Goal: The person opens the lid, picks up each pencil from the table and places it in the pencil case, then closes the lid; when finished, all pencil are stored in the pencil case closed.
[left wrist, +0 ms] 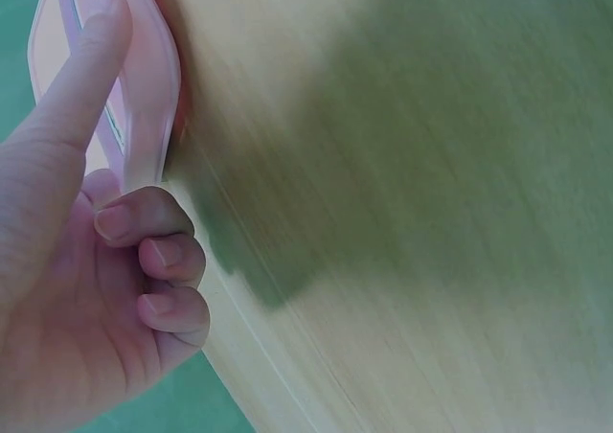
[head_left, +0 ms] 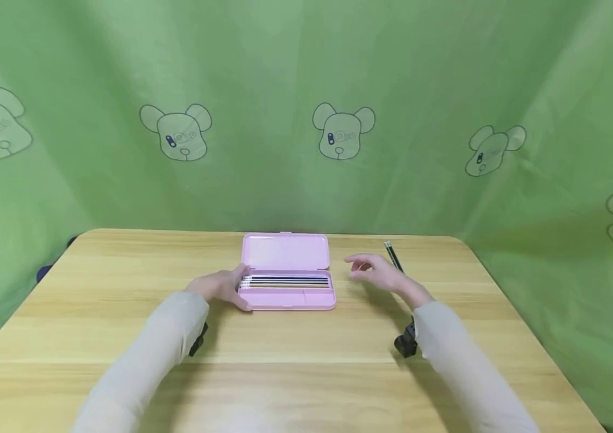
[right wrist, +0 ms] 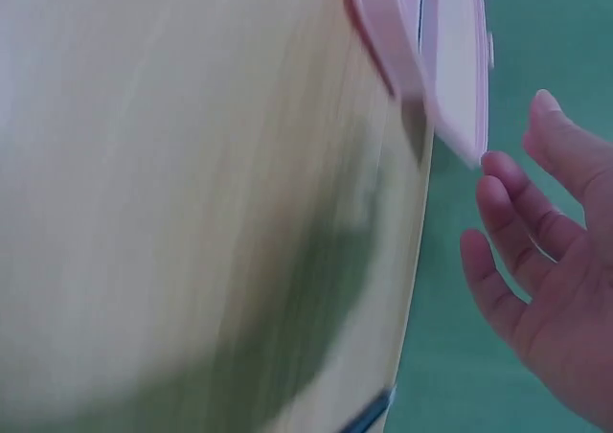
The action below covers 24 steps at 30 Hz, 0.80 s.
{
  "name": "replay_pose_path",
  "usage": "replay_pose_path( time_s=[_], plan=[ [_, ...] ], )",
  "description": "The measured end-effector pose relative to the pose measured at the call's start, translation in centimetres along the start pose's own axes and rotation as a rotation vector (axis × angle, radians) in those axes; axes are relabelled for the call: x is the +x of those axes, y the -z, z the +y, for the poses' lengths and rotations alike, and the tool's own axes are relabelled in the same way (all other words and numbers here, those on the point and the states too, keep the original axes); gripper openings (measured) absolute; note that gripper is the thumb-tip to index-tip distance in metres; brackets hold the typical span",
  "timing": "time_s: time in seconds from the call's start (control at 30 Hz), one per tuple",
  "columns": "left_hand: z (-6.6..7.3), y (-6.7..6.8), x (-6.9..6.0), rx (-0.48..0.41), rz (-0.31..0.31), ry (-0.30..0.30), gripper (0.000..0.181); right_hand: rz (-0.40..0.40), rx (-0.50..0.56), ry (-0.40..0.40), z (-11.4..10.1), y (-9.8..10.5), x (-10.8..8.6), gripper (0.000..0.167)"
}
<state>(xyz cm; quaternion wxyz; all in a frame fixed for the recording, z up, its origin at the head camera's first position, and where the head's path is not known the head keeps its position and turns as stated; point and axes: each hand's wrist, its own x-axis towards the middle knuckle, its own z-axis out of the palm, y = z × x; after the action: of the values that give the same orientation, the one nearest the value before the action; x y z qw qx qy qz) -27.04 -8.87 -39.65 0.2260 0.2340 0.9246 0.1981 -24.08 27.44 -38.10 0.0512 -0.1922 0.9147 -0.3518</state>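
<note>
A pink pencil case (head_left: 286,299) lies with its lid (head_left: 286,252) folded back on the wooden table. Several pencils (head_left: 287,281) lie side by side in its rear compartment; the front compartments look bare. My left hand (head_left: 223,285) holds the case's left end, thumb at the front corner and fingers toward the hinge side. In the left wrist view the thumb reaches over the case (left wrist: 153,79) while the lower fingers curl. To the right of the case my right hand (head_left: 377,272) hovers above the table, fingers loosely bent, nothing in it.
Dark pencils (head_left: 393,257) with light ends lie on the table (head_left: 306,367) behind the right wrist, partly hidden by it. Green curtains (head_left: 263,180) with bear-head prints stand close behind the table's far edge and along both sides.
</note>
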Motion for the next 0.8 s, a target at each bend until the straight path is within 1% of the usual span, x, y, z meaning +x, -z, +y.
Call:
replay_pose_path(
  time_s=[0.1,0.23,0.3,0.37,0.5,0.6,0.7,0.8],
  plan=[
    [-0.1,0.1,-0.1,-0.009,-0.003,-0.008,0.094,0.003,0.021,-0.05,1.5,1.3,-0.9,0.044],
    [-0.1,0.0,-0.1,-0.011,-0.002,-0.015,0.094,-0.033,0.066,-0.094,3.5,3.0,-2.1,0.052],
    [-0.1,0.0,-0.1,-0.007,0.0,-0.015,0.094,-0.04,0.081,-0.108,4.2,3.7,-2.6,0.055],
    [-0.2,0.0,-0.1,-0.004,-0.002,-0.013,0.094,-0.033,0.073,-0.128,4.6,4.3,-3.1,0.055],
    [-0.2,0.2,0.1,-0.002,-0.012,-0.012,0.092,0.01,0.051,-0.184,5.4,4.7,-4.0,0.051],
    [-0.1,0.3,0.2,0.0,-0.018,-0.007,0.092,0.042,0.055,-0.227,5.9,4.8,-4.6,0.05],
    [-0.1,0.3,0.2,0.003,-0.023,-0.002,0.092,0.061,0.06,-0.242,6.4,4.8,-4.8,0.05],
    [0.1,0.3,0.2,-0.006,-0.033,-0.005,0.09,0.059,0.055,-0.251,7.0,5.0,-4.9,0.051]
  ],
)
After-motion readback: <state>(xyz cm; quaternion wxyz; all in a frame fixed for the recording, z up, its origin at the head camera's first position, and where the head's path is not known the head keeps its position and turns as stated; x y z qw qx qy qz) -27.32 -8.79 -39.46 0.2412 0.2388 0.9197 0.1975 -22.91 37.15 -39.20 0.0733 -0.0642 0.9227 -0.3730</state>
